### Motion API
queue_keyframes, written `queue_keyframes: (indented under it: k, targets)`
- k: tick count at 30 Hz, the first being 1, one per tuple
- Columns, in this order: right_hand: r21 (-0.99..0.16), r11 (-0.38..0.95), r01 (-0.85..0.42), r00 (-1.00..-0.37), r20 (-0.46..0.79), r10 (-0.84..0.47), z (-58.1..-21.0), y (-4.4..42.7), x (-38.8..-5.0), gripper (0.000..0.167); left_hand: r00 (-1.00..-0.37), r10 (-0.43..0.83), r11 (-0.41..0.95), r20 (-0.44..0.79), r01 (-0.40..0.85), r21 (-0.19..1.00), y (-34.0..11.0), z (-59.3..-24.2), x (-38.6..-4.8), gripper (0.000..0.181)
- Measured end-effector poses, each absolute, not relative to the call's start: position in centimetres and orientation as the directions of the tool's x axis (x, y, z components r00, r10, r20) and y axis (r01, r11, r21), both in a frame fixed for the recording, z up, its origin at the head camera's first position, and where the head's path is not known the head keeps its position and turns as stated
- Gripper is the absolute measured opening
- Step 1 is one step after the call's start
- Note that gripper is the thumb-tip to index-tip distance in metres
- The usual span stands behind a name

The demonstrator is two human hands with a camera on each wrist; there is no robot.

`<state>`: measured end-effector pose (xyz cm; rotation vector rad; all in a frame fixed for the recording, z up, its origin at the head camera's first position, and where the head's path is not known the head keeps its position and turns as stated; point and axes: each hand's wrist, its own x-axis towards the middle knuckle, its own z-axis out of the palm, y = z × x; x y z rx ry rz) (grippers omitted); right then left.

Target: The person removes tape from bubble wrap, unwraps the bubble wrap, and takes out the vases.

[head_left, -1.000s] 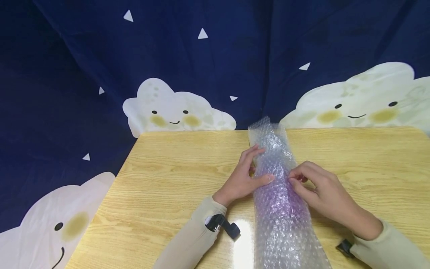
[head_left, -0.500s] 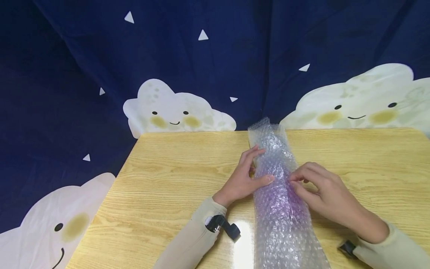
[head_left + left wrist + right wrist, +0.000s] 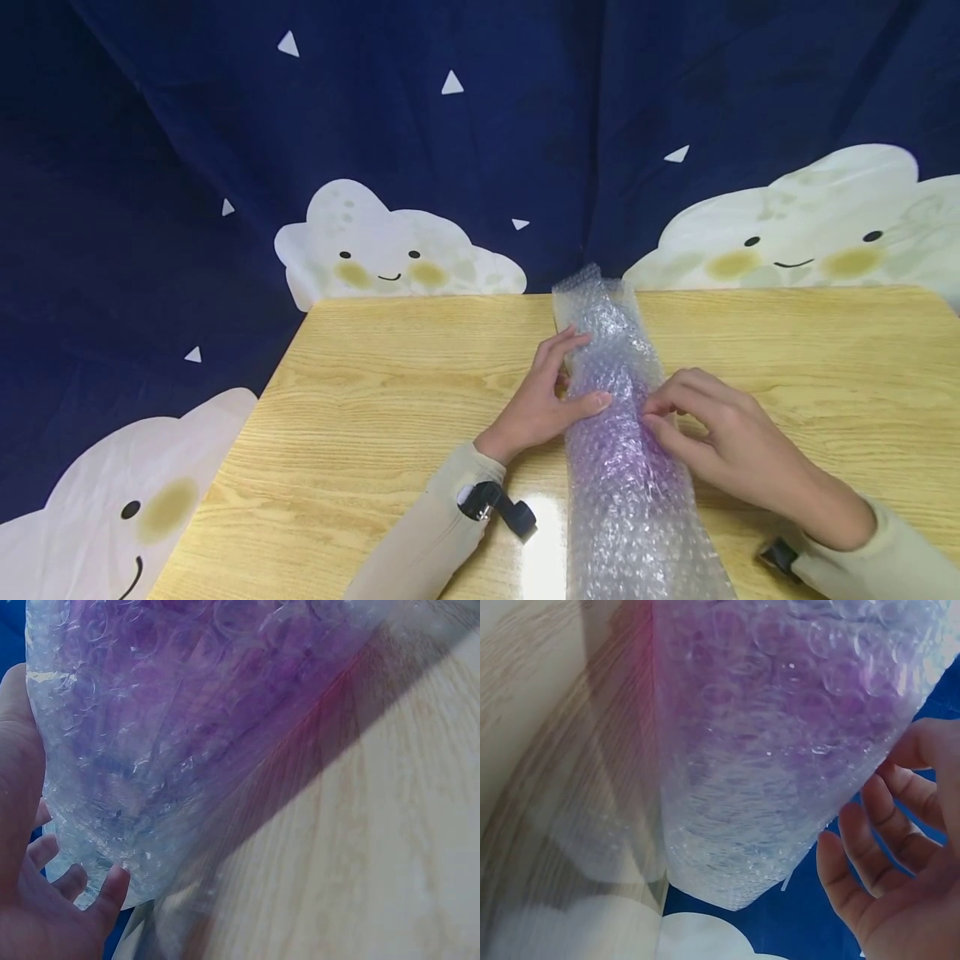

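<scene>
A long bundle of clear bubble wrap (image 3: 630, 517) lies lengthwise on the table, with something purple showing through its middle; what that is cannot be told. The left hand (image 3: 536, 408) grips the bundle's left side, thumb on top and fingers along the edge. On the other side, the right hand (image 3: 720, 425) pinches the wrap between thumb and forefinger. In the left wrist view the left hand (image 3: 56, 877) curves round the wrap (image 3: 150, 735). The right wrist view shows the right hand (image 3: 900, 825) at the wrap's edge (image 3: 780, 735), its other fingers loosely bent.
The wooden table (image 3: 390, 375) extends on both sides of the bundle. Behind it hangs a dark blue curtain (image 3: 375, 108) with white clouds and triangles. Black straps with small devices (image 3: 495, 504) sit at both wrists.
The right hand has shifted slightly down along the bundle's right side, still pinching the wrap. The left hand and the bundle have stayed nearly still.
</scene>
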<state>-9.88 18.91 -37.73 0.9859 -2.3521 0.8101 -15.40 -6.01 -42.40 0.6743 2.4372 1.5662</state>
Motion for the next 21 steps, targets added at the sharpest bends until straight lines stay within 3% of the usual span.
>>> queue_keyframes:
  k: [7,9,13,21]
  targets:
    - [-0.334,0.550,-0.766,-0.625,0.589,-0.513,-37.48,19.07,-9.54,0.012,-0.882,0.459,0.347,0.108,0.290,0.892,-6.06,-42.46,-15.39,0.079]
    - [-0.333,0.543,-0.771,-0.620,0.584,-0.523,-37.38,19.08,-9.40,0.013,-0.882,0.459,0.350,0.105,0.289,0.891,-6.07,-42.48,-15.39,0.079]
    - [-0.327,0.531,-0.781,-0.610,0.580,-0.540,-37.17,18.98,-9.18,0.030,-0.883,0.457,0.352,0.106,0.289,0.890,-6.05,-42.51,-15.41,0.078]
    - [-0.335,0.509,-0.793,-0.600,0.575,-0.557,-36.98,19.01,-8.87,0.014,-0.881,0.460,0.350,0.111,0.294,0.889,-6.01,-42.55,-15.43,0.077]
